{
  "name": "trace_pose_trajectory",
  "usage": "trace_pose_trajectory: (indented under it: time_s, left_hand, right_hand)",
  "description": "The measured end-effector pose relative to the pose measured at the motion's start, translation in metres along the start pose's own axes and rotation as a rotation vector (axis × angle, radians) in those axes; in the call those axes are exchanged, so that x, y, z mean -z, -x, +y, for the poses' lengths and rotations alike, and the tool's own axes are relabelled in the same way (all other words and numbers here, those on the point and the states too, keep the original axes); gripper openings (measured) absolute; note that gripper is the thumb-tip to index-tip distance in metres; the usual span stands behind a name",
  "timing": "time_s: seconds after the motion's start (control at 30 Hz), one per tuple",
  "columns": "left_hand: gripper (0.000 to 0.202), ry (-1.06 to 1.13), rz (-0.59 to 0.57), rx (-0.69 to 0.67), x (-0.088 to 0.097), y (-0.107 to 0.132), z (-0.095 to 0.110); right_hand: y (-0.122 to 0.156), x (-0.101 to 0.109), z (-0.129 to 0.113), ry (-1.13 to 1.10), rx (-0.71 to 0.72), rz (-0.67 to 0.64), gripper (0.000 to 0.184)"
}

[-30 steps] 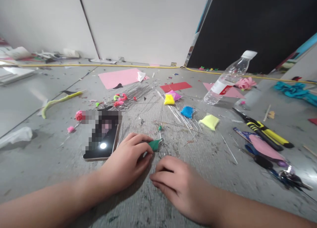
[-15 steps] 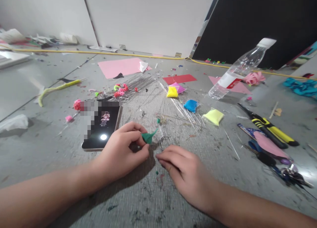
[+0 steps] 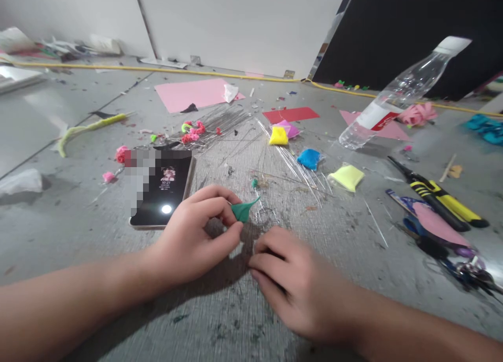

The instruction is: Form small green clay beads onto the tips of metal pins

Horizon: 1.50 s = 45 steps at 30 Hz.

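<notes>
My left hand [image 3: 196,236] pinches a small green clay piece [image 3: 242,210] with a pointed tip, held just above the grey floor. My right hand [image 3: 286,283] rests on the floor just right of it, fingers curled inward and pressed down; whether anything is under them is hidden. A tiny green clay ball on a wire [image 3: 254,183] lies just beyond the hands. A phone [image 3: 165,192] with a lit screen lies left of my left hand.
Thin wires [image 3: 286,165] are scattered ahead, with small clay packets: yellow [image 3: 278,136], blue [image 3: 308,158], pale yellow [image 3: 348,177]. A plastic bottle [image 3: 396,97] leans at right, pliers [image 3: 436,197] and scissors [image 3: 444,241] beside it. Pink paper [image 3: 192,94] lies farther back.
My left hand lifted the green clay piece off the floor and now pinches it by the fingertips. My right hand slid slightly on the floor. The view tilted down a little.
</notes>
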<state>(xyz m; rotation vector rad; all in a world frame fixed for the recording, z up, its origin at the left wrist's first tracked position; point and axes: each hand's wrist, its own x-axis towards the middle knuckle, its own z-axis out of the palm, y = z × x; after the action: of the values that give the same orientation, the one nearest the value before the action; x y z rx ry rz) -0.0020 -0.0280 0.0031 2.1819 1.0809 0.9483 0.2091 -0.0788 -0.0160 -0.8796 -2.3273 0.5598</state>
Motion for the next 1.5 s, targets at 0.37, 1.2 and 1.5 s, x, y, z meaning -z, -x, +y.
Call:
trace_pose_trajectory:
  time_s: [0.37,1.2,1.5]
  left_hand:
    - [0.017,0.075,0.051,0.106,-0.001,-0.001,-0.002]
    - [0.018,0.181,0.07,0.117,-0.002,0.0,-0.003]
    - [0.018,0.201,0.073,0.114,-0.002,-0.001,-0.004]
  right_hand:
    - [0.001,-0.002,0.006,-0.075,-0.043,0.178,0.015]
    - [0.017,-0.001,-0.011,0.158,0.042,0.261,0.03]
    - [0.031,-0.03,-0.03,0.122,0.124,0.046,0.031]
